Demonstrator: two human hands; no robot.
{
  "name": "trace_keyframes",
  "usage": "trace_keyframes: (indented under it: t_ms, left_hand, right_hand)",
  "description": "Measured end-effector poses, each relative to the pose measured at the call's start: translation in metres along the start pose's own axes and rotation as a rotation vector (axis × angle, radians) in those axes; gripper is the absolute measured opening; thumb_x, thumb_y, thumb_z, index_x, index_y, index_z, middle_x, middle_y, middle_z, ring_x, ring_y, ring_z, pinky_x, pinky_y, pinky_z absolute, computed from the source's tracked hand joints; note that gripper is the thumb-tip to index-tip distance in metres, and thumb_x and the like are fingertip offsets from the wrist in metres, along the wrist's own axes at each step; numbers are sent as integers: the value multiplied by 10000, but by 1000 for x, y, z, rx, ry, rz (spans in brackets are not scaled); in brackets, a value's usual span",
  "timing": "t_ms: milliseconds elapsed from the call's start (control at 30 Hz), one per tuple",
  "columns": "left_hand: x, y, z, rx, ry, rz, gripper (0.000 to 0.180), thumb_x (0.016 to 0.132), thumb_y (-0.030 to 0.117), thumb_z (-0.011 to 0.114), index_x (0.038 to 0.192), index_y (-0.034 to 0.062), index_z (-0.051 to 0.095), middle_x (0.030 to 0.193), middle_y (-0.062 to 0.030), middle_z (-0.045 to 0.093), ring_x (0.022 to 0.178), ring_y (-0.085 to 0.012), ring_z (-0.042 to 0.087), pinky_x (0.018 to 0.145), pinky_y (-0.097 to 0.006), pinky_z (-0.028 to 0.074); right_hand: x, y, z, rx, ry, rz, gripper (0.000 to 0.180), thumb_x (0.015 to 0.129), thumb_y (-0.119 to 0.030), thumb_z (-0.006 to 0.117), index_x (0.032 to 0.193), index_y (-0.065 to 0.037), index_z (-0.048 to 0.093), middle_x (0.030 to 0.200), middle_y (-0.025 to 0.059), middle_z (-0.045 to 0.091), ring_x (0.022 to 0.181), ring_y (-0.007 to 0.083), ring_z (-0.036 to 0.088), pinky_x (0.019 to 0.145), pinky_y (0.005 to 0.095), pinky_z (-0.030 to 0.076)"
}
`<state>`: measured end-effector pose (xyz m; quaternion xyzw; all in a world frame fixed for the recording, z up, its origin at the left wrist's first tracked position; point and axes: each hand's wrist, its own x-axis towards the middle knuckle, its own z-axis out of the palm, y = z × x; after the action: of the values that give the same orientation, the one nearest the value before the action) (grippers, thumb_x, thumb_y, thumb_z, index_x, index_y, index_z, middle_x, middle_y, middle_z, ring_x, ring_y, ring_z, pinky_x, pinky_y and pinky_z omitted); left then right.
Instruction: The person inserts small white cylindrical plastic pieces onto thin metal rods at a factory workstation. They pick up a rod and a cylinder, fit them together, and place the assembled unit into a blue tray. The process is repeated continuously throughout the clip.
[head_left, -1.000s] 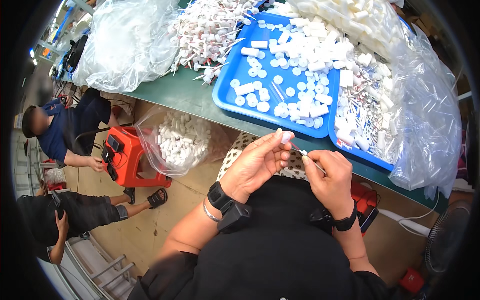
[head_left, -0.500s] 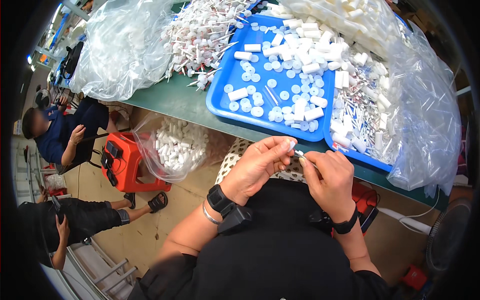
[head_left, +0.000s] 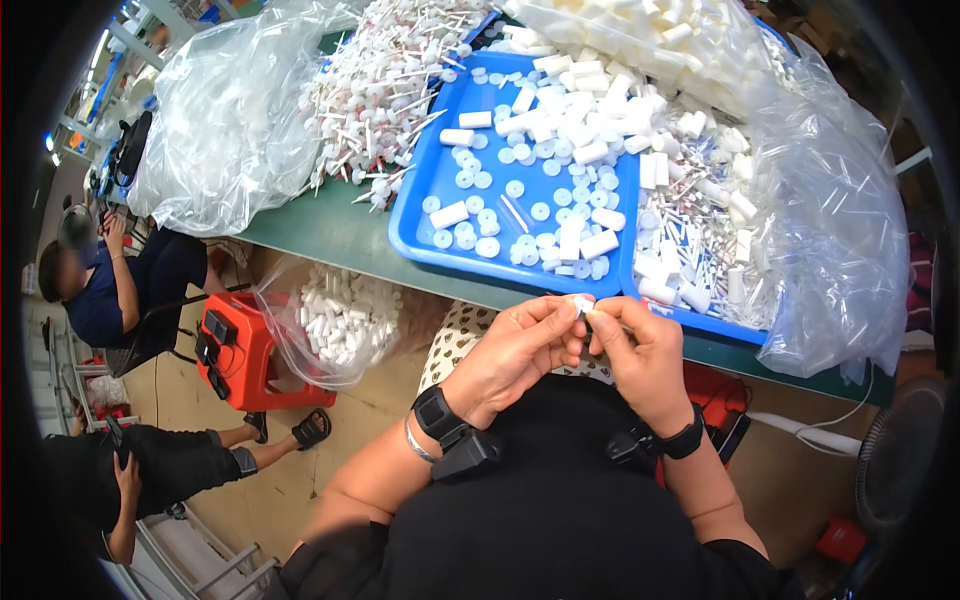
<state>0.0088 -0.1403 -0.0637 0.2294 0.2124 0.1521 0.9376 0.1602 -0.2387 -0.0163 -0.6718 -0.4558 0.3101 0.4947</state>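
In front of my body, just off the table's near edge, both hands meet at their fingertips. My left hand (head_left: 510, 355) is closed in a pinch on a small white disc-like piece (head_left: 582, 302), partly covered by the fingers. Against that piece, my right hand (head_left: 645, 365) pinches something thin and pale that is mostly hidden. Beyond them lies a blue tray (head_left: 402, 228) with translucent round discs (head_left: 487, 247) and white cylinders (head_left: 449, 215). To its right, a second blue tray (head_left: 715, 327) holds thin sticks (head_left: 690, 232) and more white cylinders.
A heap of disc-and-stick pieces (head_left: 375, 95) and a clear plastic bag (head_left: 225, 130) cover the far left of the green table (head_left: 310, 235). Another plastic bag (head_left: 835, 200) drapes the right tray. Below stand a red stool (head_left: 240, 350) and a bag of white cylinders (head_left: 345, 325). Two people are at left.
My right fingertips have come in against the left ones, closing the small gap where the thin piece showed. The view has shifted slightly. The seated person's hand has risen.
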Motion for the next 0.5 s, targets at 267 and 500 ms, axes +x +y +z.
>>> trace_keyframes:
  t_ms: [267, 500]
  left_hand:
    - [8, 14, 19, 83, 69, 32, 312, 1031, 224, 646, 1224, -21, 665, 873, -5, 672, 778, -78, 628, 742, -239, 545]
    - [18, 40, 21, 111, 122, 179, 353, 1042, 290, 619, 1233, -6, 632, 1086, -119, 703, 961, -178, 702, 854, -290, 589]
  right_hand:
    - [0, 4, -6, -255, 69, -172, 81, 944, -108, 694, 951, -28, 704, 716, 115, 675, 613, 278, 668, 564, 375, 502]
    - [35, 10, -89, -643, 222, -203, 127, 926, -144, 693, 958, -25, 721, 826, 155, 703, 738, 332, 693, 671, 426, 540]
